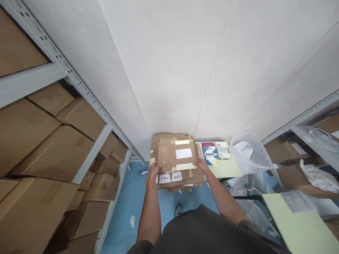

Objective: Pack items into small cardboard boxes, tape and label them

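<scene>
Both hands grip a flattened cardboard box (pixel 166 155) by its two sides. It bears white labels and strips of yellowish tape. My left hand (pixel 154 168) is closed on the left edge, thumb on top, and my right hand (pixel 202 164) is closed on the right edge. Under it and around it lies a stack of other flattened cardboard (pixel 190 181), one sheet carrying handwritten white labels. How many sheets the hands hold is hidden. The stack stands against the white wall.
Left, a metal rack (pixel 90 173) is packed with cardboard boxes (pixel 45 148). Right of the stack, books (pixel 210 153) lie on a pale yellow board (pixel 225 171) beside a clear plastic bag (pixel 254 158). Another shelf (pixel 317 137) stands at right. Paper scraps (pixel 132 221) lie on the blue floor.
</scene>
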### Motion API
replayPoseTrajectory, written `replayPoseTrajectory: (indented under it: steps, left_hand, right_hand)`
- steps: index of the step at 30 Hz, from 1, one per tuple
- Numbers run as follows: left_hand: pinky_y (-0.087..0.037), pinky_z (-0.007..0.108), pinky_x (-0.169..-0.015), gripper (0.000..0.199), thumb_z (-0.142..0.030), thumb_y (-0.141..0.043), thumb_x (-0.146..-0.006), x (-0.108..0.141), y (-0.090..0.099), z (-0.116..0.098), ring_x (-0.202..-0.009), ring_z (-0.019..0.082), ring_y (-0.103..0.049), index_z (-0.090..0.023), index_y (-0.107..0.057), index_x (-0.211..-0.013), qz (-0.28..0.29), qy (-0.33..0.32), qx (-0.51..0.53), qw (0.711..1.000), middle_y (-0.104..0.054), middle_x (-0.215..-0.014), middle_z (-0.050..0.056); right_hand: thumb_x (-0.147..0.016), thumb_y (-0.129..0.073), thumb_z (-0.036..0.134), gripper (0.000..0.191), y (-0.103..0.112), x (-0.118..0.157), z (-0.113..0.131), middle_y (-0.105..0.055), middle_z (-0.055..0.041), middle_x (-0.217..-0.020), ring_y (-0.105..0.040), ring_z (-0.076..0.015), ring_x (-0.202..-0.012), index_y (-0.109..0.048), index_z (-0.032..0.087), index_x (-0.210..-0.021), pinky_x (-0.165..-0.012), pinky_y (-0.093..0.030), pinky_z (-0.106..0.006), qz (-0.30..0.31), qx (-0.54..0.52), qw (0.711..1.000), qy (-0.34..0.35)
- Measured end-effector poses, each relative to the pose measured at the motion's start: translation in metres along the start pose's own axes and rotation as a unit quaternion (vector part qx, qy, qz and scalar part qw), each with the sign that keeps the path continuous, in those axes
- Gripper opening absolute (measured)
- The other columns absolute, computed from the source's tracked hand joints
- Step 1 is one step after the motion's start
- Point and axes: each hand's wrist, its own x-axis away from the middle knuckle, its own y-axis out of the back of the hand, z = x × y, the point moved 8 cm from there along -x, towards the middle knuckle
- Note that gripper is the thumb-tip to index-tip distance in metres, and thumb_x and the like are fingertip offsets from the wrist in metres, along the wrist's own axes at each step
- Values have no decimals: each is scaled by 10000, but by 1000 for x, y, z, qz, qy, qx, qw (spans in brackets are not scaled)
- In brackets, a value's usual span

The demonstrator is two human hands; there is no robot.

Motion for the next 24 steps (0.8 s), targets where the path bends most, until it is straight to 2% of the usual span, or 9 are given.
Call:
replayPoseTrajectory:
  steps: [3, 6, 9, 12, 14, 18, 21, 24]
  left_hand:
    - [-565, 348, -787, 462, -297, -832, -658, -1, -20, -14, -817, 222, -714, -203, -669, -1080, 66, 20, 40, 997, -722, -835, 28]
    - [-564, 350, -764, 666, -338, -907, -613, 1, -46, -37, -816, 222, -708, -229, -650, -1218, 143, 32, 50, 988, -706, -845, 21]
    - [-571, 359, -803, 649, -437, -921, -634, 7, -79, -72, -915, 230, -711, -248, -660, -1198, 192, 5, 52, 980, -717, -985, 50]
    - [-569, 357, -815, 669, -460, -925, -638, 21, -124, -112, -944, 221, -697, -250, -653, -1212, 227, -31, 63, 971, -703, -1046, 56]
    - [-563, 350, -805, 723, -422, -934, -626, 37, -164, -137, -912, 206, -686, -244, -632, -1258, 263, -45, 53, 962, -692, -1011, 45]
    - [-557, 350, -795, 756, -382, -927, -603, 87, -261, -174, -877, 198, -673, -244, -600, -1271, 350, -60, 9, 935, -674, -971, 21]
    - [-550, 347, -794, 773, -399, -923, -588, 129, -339, -191, -871, 196, -669, -258, -581, -1267, 387, -75, -16, 919, -670, -980, 13]
    - [-546, 369, -816, 763, -413, -915, -606, 175, -422, -199, -871, 203, -667, -246, -573, -1266, 427, -81, -44, 899, -668, -964, 11]
  right_hand:
    - [-543, -780, 294, 608, 32, 6, 4, -776, -17, -885, -722, -254, -834, -696, 227, -1141, -753, -566, -380, -5, -42, 998, -46]
    - [-551, -812, 308, 616, 67, 17, 17, -765, -10, -886, -714, -233, -807, -673, 246, -1147, -682, -535, -322, 9, -75, 996, -47]
    - [-565, -833, 308, 588, 108, 32, 30, -758, -5, -903, -717, -226, -827, -657, 269, -1125, -668, -521, -293, 15, -102, 994, -36]
    - [-561, -848, 312, 591, 158, 53, 39, -754, -9, -921, -720, -229, -837, -638, 277, -1112, -679, -528, -294, 7, -124, 992, -26]
    - [-558, -857, 314, 593, 198, 71, 44, -752, -16, -938, -720, -233, -850, -633, 281, -1106, -684, -532, -295, -3, -141, 990, -18]
    - [-586, -873, 309, 599, 290, 116, 47, -757, -20, -959, -720, -239, -879, -635, 286, -1136, -686, -533, -290, -30, -177, 984, 6]
    - [-605, -874, 296, 615, 365, 158, 41, -762, -22, -977, -724, -248, -912, -640, 288, -1173, -722, -550, -313, -55, -204, 977, 21]
    - [-611, -869, 287, 623, 442, 207, 29, -759, -32, -1004, -725, -255, -932, -646, 290, -1192, -736, -562, -329, -98, -221, 970, 30]
